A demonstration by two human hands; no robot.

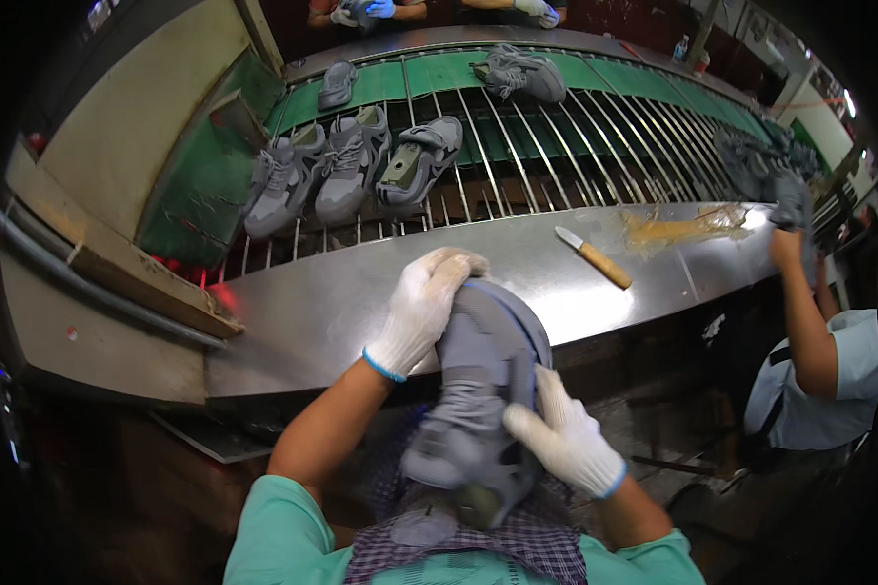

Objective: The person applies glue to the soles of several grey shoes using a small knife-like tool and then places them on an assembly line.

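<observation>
In front of my body, over the near edge of the metal table, I hold a grey lace-up sneaker. A smooth grey, curved sole-like part with a bluish edge shows at its far end; whether it is joined to the upper I cannot tell. My left hand, in a white knit glove with a blue cuff, is closed over that far end. Against the sneaker's right side presses my right hand, gloved alike, thumb on the upper and fingers along the edge. The sneaker's near end is slightly blurred.
A knife with a wooden handle lies on the metal table, left of a dried yellowish smear. Beyond, several grey sneakers rest on a rack of metal rods. A co-worker handles shoes at the right; others work across.
</observation>
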